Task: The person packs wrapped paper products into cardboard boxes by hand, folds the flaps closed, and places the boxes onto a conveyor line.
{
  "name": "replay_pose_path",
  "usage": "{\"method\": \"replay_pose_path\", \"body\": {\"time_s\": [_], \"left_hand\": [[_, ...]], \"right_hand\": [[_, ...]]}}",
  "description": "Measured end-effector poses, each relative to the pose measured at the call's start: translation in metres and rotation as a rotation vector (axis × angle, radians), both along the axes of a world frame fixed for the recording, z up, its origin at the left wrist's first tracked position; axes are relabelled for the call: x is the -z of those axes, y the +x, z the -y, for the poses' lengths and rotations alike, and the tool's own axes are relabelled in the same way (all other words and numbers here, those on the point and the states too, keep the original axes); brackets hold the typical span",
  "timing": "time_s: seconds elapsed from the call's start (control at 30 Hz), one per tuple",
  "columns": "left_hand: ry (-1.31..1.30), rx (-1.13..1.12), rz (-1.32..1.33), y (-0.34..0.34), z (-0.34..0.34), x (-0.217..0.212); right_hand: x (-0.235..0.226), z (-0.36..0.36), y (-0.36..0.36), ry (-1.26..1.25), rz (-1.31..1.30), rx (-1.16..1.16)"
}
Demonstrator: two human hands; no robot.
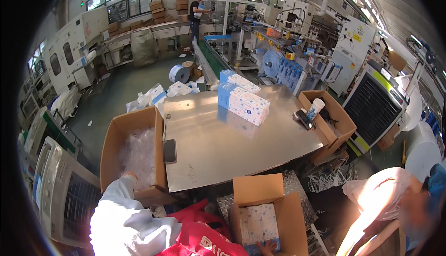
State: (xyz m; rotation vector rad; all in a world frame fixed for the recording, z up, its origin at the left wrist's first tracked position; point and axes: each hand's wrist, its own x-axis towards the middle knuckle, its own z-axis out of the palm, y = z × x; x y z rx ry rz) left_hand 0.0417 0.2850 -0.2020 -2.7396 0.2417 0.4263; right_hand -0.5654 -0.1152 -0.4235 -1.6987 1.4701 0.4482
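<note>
Resting my right hand (266, 247), fingers spread, on the packs (258, 223), likely steadying them, I can't tell whether my left hand (131, 175), sunk in clear plastic (141, 150), pinches any

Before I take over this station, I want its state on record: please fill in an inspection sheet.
Surface: metal tabletop, reflective, small dark marks.
Job's things: patterned packs on the tabletop and in the front carton; clear plastic in the left carton.
Clutter: phone at the tabletop's left edge; cup at the right carton.
Grip: left hand at the left carton, grip unclear; right hand open on the front carton's packs.
Cables: none clearly made out.
Surroundings: person bending at right; machines beyond.
</note>
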Motion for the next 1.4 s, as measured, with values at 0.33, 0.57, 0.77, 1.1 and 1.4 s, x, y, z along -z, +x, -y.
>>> {"method": "replay_pose_path", "body": {"time_s": [0.33, 0.57, 0.77, 1.1, 1.4], "left_hand": [[-0.928, 0.024, 0.506, 0.016, 0.092, -0.037], [-1.413, 0.532, -1.108, -0.186, 0.276, -0.084], [-1.197, 0.679, -1.331, -0.282, 0.318, -0.109], [-1.406, 0.601, -0.603, -0.144, 0.279, -0.072], [-1.260, 0.438, -0.575, -0.022, 0.281, -0.043]], "right_hand": [[0.035, -0.001, 0.000, -0.402, 0.368, 0.148], [-0.226, -0.040, 0.131, -0.121, 1.185, 0.207], [-0.234, -0.039, 0.115, -0.333, 1.143, 0.361], [-0.259, 0.004, 0.200, -0.662, 0.530, -0.333], [-0.349, 0.284, 0.543, -1.233, 0.381, -0.835]]}}
